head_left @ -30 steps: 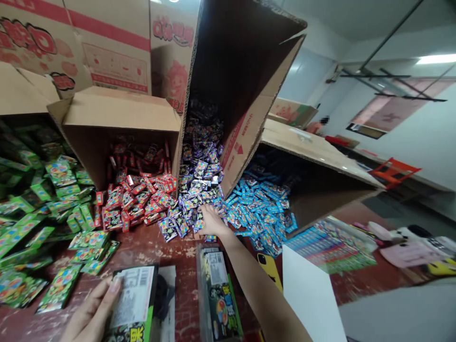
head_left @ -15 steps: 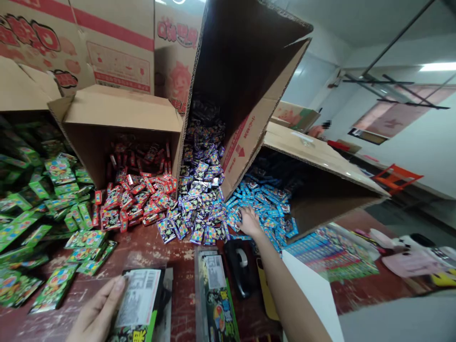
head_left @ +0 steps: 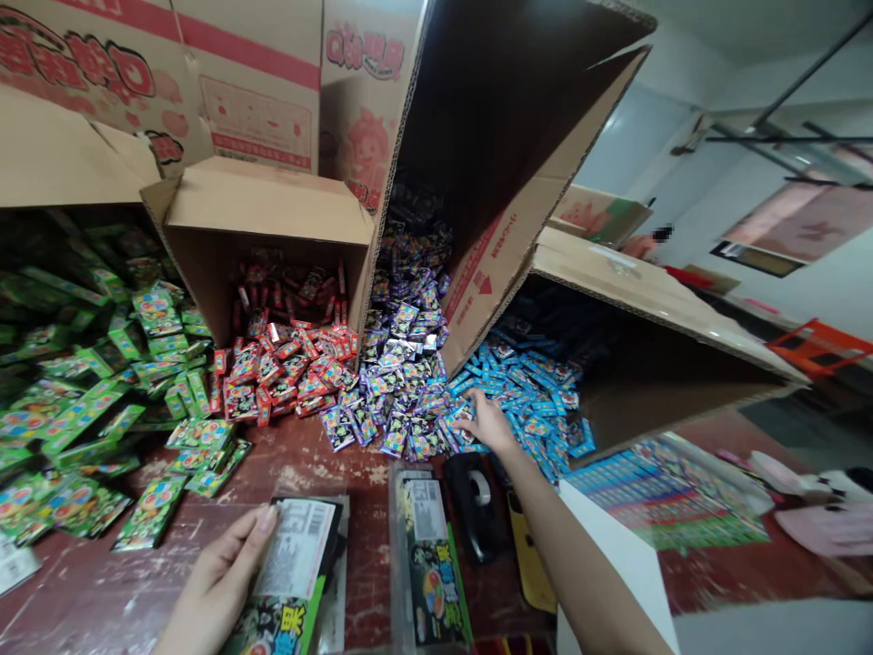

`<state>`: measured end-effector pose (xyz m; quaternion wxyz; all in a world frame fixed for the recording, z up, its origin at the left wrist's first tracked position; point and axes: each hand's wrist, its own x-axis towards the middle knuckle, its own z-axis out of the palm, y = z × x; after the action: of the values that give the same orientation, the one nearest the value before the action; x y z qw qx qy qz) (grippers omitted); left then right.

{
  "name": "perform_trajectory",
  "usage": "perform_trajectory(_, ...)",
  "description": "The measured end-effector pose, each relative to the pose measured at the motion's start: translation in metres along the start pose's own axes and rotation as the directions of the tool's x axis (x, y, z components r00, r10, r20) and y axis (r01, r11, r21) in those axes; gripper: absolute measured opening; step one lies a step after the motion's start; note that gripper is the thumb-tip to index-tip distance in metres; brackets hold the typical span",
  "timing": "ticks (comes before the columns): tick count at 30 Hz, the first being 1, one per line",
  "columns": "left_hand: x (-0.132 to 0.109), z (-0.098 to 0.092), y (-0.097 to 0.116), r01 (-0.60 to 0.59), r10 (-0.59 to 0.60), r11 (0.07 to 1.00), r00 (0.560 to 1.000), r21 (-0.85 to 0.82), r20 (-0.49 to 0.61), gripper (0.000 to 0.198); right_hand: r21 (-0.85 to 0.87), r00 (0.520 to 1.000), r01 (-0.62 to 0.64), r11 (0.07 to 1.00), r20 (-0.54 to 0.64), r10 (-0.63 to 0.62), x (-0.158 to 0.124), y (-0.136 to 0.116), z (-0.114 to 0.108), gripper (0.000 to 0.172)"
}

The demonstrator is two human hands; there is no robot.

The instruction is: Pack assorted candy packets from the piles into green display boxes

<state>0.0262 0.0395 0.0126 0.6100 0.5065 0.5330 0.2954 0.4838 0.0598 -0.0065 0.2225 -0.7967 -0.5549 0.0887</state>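
Note:
My left hand [head_left: 222, 578] is closed on the edge of a flat black and green candy pouch [head_left: 290, 569] with a white barcode label, held low over the table. Nearby lies a matching pouch [head_left: 436, 569] with clear plastic at its side. My right hand [head_left: 492, 423] reaches to the front of a heap of small blue candy packets [head_left: 536, 382], thumb and fingers apart. Its fingertips are at packets where the blue heap meets the purple packets [head_left: 402, 373]; I see nothing clearly gripped. Red packets [head_left: 290, 368] and green packets [head_left: 156, 314] are piled further left.
Open cardboard boxes [head_left: 265, 205] lie on their sides behind the heaps. A black tape dispenser [head_left: 474, 505] and a yellow object [head_left: 536, 564] sit below my right forearm. Rows of coloured packets [head_left: 675, 491] lie to the right. Another person [head_left: 645, 244] is in the background.
The view has shifted, so most things appear further right. My right hand has moved slightly left across the blue heap, toward the purple packets. My left hand still holds the pouch.

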Motion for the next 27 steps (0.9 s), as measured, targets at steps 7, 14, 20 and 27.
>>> perform_trajectory(7, 0.004, -0.004, -0.007, -0.072, 0.064, 0.989, 0.996, -0.126, -0.07, 0.068, 0.412, 0.986, 0.07, 0.909, -0.166, -0.001, -0.018, -0.038, -0.024, 0.032)
perform_trajectory(14, -0.004, 0.003, -0.006, -0.178, 0.18, 0.973, 0.984, -0.144, 0.001, 0.059, 0.786, 1.0, 0.018, 0.617, -0.01, -0.017, -0.062, -0.163, 0.004, 0.043)
perform_trajectory(20, -0.022, -0.004, 0.0, -0.174, 0.187, 0.973, 0.98, -0.153, 0.073, 0.062, 0.93, 0.943, 0.009, 0.368, 0.114, -0.312, -0.074, -0.269, 0.035, 0.032)
perform_trajectory(27, -0.031, -0.013, -0.002, -0.154, 0.165, 0.974, 0.985, -0.166, 0.049, 0.052, 0.885, 0.751, 0.075, 0.46, 0.254, -0.61, -0.066, -0.292, 0.043, 0.02)
